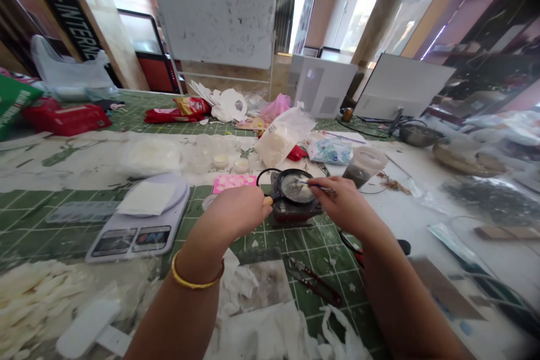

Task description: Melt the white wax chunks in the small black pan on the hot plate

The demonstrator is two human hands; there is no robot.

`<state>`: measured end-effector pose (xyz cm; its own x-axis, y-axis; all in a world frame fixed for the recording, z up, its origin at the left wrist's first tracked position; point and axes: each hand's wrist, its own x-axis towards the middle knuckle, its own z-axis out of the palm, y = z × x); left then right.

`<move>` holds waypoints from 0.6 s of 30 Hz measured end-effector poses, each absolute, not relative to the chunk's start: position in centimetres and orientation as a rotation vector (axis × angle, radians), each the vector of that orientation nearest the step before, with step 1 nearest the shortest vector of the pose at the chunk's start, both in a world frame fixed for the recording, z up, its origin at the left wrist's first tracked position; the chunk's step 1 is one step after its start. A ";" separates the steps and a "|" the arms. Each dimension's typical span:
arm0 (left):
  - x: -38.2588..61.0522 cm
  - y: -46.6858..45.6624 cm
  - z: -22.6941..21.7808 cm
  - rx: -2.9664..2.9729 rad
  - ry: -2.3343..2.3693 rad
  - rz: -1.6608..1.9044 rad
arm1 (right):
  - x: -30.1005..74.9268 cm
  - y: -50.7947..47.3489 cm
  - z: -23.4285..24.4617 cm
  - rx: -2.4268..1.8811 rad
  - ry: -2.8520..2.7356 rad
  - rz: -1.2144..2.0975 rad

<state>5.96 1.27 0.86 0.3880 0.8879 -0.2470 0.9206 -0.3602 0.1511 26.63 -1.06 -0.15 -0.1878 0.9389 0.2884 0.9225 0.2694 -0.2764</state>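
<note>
A small black frying pan (297, 187) rests on a compact hot plate (291, 215), with pale material inside it. My left hand (238, 208) is closed round the pan's handle, whose wooden end (268, 201) shows beside my fingers. In my right hand (341, 197) is a thin stick-like stirrer (317, 184), pinched between the fingers, its tip over or in the pan; its exact kind is unclear. Just behind my left hand lies a pink mold (234, 182). A plastic tub of dark material (365, 166) stands beyond my right hand.
On the left stands a kitchen scale (139, 219) bearing white paper (147, 198). Wax-like flakes (37, 298) and a white scoop (88, 326) lie front left. Thread snips (314, 281) lie before the hot plate. A plastic bag (282, 135) and monitors (405, 87) stand behind.
</note>
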 end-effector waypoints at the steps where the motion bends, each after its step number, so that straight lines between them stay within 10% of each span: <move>1: 5.9 1.3 0.7 2.388 1.590 -0.179 | 26.8 -1.1 -0.1 -1.707 -2.135 0.036; 18: 6.2 0.8 0.7 2.424 1.618 -0.108 | 27.0 -2.3 0.4 -1.626 -2.189 0.140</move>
<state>6.17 0.80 0.75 0.3895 0.9023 -0.1849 0.9189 -0.3669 0.1453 26.96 -2.30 0.45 -0.2371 0.9356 0.2616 0.8948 0.3151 -0.3162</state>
